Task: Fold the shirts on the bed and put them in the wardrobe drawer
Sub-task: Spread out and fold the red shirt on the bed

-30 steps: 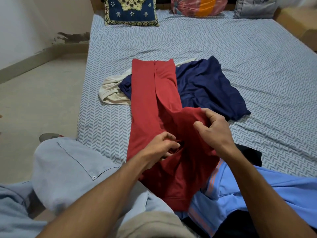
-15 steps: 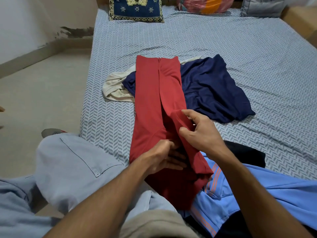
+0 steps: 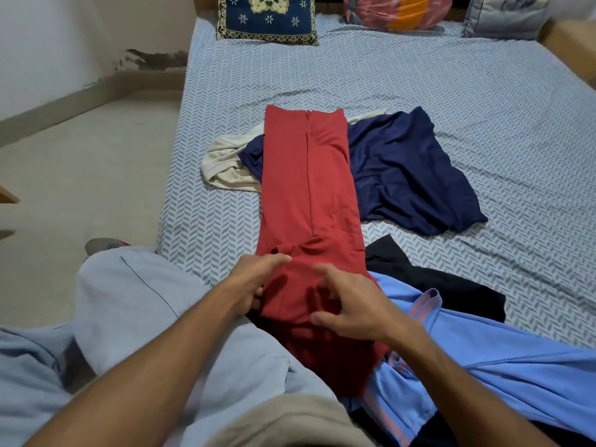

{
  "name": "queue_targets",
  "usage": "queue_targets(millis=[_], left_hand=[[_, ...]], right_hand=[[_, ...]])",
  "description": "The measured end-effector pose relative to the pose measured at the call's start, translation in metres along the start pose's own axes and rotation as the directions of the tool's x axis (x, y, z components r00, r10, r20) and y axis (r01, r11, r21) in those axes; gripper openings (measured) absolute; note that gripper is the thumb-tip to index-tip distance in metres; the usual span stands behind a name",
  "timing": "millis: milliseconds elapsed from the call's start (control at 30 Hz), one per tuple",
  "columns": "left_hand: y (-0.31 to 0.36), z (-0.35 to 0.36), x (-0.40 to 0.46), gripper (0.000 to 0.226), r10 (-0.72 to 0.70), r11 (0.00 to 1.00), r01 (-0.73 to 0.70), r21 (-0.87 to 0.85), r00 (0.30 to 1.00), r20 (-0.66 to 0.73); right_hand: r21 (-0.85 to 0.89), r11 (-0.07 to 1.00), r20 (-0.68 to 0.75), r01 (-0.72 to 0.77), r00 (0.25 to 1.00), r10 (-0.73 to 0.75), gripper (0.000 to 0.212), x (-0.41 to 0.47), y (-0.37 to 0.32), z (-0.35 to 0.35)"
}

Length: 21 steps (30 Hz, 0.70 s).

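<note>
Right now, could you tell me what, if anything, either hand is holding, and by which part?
The left hand grips the long folded red shirt at its near left edge. The right hand hovers over it, fingers spread, holding nothing.

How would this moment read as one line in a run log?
step: folding red shirt | left hand: grips its near edge | right hand: fingers spread above it | folded shirts: none visible
</note>
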<state>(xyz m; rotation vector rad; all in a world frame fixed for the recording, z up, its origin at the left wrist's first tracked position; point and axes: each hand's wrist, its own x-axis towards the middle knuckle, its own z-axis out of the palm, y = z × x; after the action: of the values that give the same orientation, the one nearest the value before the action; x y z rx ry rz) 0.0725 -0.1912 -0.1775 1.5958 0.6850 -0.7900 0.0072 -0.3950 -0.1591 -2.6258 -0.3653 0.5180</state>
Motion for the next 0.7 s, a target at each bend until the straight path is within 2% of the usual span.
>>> queue_targets(millis=[67, 100, 233, 300, 400, 500, 600, 700], left_hand=[[-0.002, -0.002, 0.000, 0.023, 0.019, 0.995, -0.022, 0.097, 1.000, 0.024], [-0.002, -0.002, 0.001, 0.020, 0.035, 0.991, -0.038, 0.131, 0.999, 0.030], [-0.007, -0.007, 0.002, 0.023, 0.018, 0.988, -0.037, 0.150, 0.992, 0.122], [-0.009, -0.013, 0.003, 0.040, -0.010, 0.984, -0.024, 0.179, 0.983, 0.185], [-0.010, -0.017, 0.000, 0.049, -0.015, 0.946, -0.050, 0.321, 0.981, 0.195], [-0.007, -0.014, -0.006, 0.047, -0.002, 0.888, -0.078, 0.453, 0.985, 0.175], [-0.004, -0.012, -0.007, 0.054, -0.021, 0.838, -0.079, 0.540, 0.984, 0.177], [0.001, -0.016, -0.001, 0.057, -0.005, 0.800, -0.102, 0.592, 0.984, 0.176]], right_hand=[[-0.219, 0.975, 0.061, 0.031, 0.998, -0.018, 0.086, -0.014, 0.026, 0.012], [-0.263, 0.964, 0.065, 0.032, 0.998, -0.016, 0.083, -0.020, 0.038, 0.018], [-0.130, 0.991, -0.017, -0.020, 1.000, 0.018, 0.063, -0.037, 0.067, 0.023], [-0.057, 0.998, -0.096, -0.025, 0.995, 0.019, 0.059, -0.043, 0.072, 0.022], [-0.026, 0.999, -0.179, 0.023, 0.983, -0.027, 0.058, -0.053, 0.071, 0.024], [-0.070, 0.997, -0.099, 0.014, 0.995, -0.021, 0.056, -0.054, 0.073, 0.027], [-0.111, 0.994, -0.025, -0.018, 1.000, 0.016, 0.045, -0.049, 0.077, 0.024], [-0.165, 0.986, 0.063, 0.038, 0.998, -0.028, 0.034, -0.044, 0.073, 0.010]])
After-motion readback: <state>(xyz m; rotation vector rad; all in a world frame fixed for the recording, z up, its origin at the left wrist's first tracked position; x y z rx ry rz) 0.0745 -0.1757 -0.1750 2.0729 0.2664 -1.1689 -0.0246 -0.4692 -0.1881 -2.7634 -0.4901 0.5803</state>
